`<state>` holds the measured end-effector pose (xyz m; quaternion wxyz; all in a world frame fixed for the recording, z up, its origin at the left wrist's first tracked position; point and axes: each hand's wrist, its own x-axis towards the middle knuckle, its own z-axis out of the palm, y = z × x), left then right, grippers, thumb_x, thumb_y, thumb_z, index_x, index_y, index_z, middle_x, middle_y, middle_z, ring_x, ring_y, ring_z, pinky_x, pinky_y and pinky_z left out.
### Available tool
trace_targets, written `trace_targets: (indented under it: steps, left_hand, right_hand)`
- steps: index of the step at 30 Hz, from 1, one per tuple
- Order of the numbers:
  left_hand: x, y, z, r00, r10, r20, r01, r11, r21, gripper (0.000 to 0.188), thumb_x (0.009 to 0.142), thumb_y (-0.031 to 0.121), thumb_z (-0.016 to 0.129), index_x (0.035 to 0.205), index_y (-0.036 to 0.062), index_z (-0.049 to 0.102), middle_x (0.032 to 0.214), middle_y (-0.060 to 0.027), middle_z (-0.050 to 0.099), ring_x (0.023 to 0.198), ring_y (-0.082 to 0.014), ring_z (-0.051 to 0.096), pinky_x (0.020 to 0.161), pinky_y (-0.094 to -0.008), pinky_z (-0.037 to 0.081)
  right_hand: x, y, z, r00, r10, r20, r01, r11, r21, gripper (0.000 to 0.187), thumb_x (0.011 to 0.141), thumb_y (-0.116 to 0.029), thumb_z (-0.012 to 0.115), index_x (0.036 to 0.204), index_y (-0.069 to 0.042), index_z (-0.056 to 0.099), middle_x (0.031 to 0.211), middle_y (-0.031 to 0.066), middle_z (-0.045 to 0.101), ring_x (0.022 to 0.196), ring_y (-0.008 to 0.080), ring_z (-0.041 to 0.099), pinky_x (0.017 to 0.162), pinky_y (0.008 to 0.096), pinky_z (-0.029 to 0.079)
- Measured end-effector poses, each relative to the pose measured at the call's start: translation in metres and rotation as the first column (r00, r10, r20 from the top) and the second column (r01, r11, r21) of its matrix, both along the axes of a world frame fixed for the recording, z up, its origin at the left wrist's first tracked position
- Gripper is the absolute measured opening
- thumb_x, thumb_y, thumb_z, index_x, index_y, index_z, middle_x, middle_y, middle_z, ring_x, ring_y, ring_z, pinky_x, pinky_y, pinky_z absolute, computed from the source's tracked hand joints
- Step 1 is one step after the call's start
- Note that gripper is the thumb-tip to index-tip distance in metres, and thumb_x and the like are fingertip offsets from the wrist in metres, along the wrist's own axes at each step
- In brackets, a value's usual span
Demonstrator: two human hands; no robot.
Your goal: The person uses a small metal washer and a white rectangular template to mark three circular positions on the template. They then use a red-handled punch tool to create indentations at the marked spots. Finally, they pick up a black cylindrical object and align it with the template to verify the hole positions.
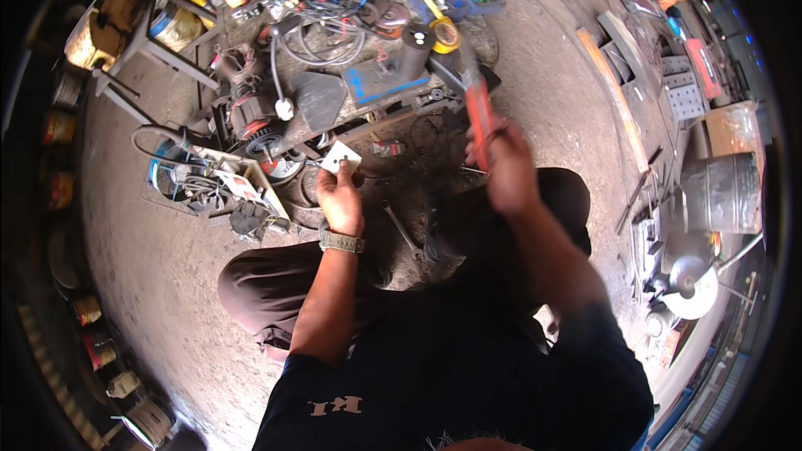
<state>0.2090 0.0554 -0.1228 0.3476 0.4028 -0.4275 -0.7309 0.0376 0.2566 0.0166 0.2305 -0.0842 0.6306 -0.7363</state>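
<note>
My left hand (341, 203), with a watch on its wrist, pinches a small white square plate (342, 158) with dark holes between thumb and fingers. To the right and higher up, my right hand (511, 169) is closed round a red-handled tool (479, 121). Motion smears the tool, its grey far end points up and away, and its exact kind cannot be made out. The two hands are apart. Below them on the floor, between my legs, lies a wrench (401, 227).
Ahead stands a cluttered low bench with a grey block on a blue-marked plate (386, 83), a yellow tape measure (445, 35) and coiled cables (334, 38). An angle grinder (252, 117) lies left of it. A blue basket (171, 169) sits further left. Metal pieces (681, 88) line the right.
</note>
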Motion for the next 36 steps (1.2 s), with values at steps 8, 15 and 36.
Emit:
trace_targets:
  steps: [8,15,36]
  left_hand:
    - [-0.002,0.002,0.013,0.999,-0.012,0.041,0.014,0.998,-0.055,0.019,0.108,0.013,0.063,0.123,0.0016,0.066,0.107,-0.0049,0.074,0.088,-0.0113,0.069,0.076,-0.028,0.057]
    - [0.018,-0.001,0.005,0.993,0.004,0.118,0.011,0.991,-0.133,0.018,0.107,0.013,0.064,0.121,0.0016,0.068,0.105,-0.0054,0.075,0.085,-0.0108,0.068,0.072,-0.0267,0.055]
    - [-0.008,0.02,-0.012,0.975,-0.142,0.169,0.172,0.97,-0.172,0.013,0.105,0.008,0.067,0.115,-0.0008,0.067,0.103,-0.0062,0.076,0.086,-0.0106,0.069,0.077,-0.0272,0.055]
  right_hand:
    - [-0.251,0.034,-0.017,0.957,0.178,-0.231,0.052,0.673,0.737,0.036,0.092,-0.003,0.05,0.12,-0.003,0.073,0.08,0.0047,0.065,0.065,0.0133,0.054,0.056,0.0297,0.042]
    - [-0.291,-0.019,-0.08,0.974,0.223,-0.029,-0.127,0.652,0.747,0.04,0.093,-0.008,0.052,0.126,-0.01,0.073,0.095,0.0025,0.068,0.081,0.0152,0.058,0.069,0.0312,0.046]
    - [-0.165,-0.107,0.001,0.654,0.669,-0.353,-0.341,0.677,0.652,0.105,0.075,-0.038,0.097,0.158,-0.003,0.043,0.147,0.0193,0.063,0.115,0.0251,0.069,0.105,0.0384,0.054]
